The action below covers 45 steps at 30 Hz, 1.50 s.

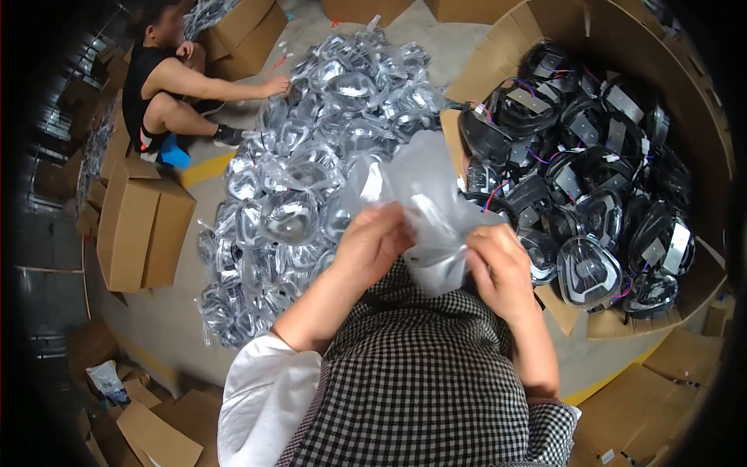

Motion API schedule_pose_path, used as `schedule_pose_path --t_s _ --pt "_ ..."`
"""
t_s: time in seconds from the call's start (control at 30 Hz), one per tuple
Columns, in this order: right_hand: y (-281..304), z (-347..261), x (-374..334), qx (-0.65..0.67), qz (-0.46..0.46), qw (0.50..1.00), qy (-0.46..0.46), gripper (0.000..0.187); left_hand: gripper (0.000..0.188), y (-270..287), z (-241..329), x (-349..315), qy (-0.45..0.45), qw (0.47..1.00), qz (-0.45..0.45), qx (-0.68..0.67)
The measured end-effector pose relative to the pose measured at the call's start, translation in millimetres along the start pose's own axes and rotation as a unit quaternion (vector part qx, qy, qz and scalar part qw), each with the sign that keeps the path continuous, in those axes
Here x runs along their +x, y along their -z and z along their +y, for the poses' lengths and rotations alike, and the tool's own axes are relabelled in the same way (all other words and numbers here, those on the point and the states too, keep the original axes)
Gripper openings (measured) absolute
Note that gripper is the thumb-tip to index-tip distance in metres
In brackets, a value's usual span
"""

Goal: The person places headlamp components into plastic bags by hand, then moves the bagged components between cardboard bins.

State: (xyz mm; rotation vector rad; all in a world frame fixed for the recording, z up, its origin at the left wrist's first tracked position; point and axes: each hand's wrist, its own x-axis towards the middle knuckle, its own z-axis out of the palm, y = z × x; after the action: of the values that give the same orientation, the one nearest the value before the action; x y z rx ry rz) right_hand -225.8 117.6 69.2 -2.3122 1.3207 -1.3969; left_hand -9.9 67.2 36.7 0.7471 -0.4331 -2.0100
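Note:
A translucent plastic bag [429, 206] is stretched between my two hands in front of my apron. My left hand [375, 243] pinches its left side with bent fingers, slightly blurred. On the other side my right hand [498, 261] grips the bag's edge between thumb and fingers. No part shows inside the bag. To the right, a large open cardboard box [484, 64] holds many black lamp-like units [589, 268] with clear covers and red and blue wires. Beyond my left hand lies a big heap of units wrapped in clear bags [292, 214].
A person [167, 82] sits low at the far left, one hand touching the heap's edge. A brown carton [144, 226] stands left of the heap. Flattened cardboard [630, 397] lies at the lower right, more cardboard [159, 436] at the lower left. Yellow lines cross the grey floor.

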Motion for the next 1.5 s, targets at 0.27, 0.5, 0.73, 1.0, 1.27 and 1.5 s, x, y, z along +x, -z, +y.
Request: schedule_pose_path --t_s 0.27,0.5,0.73,1.0,1.27,1.5 --pt "1 -24 3 -0.026 -0.122 0.980 -0.157 0.020 0.028 -36 -24 -30 0.010 0.992 -0.030 0.121" --pt "51 32 -30 -0.058 0.057 0.939 -0.334 0.017 0.045 -4 50 -27 -0.057 0.959 -0.250 -0.118" --pt "26 0 -9 0.012 0.005 0.981 -0.195 0.007 0.040 -55 -19 10 0.073 0.943 -0.125 0.299" --pt "22 -9 -26 -0.103 0.004 0.981 -0.164 0.007 0.027 -57 -43 -10 -0.035 0.984 -0.117 0.128" --pt "24 8 -30 0.026 0.074 0.960 -0.269 0.012 0.023 10 -17 6 -0.036 0.982 -0.082 0.165" --pt "3 -18 -11 -0.048 0.010 0.975 -0.215 0.021 0.039 -53 -36 -21 0.040 0.984 -0.154 -0.081"
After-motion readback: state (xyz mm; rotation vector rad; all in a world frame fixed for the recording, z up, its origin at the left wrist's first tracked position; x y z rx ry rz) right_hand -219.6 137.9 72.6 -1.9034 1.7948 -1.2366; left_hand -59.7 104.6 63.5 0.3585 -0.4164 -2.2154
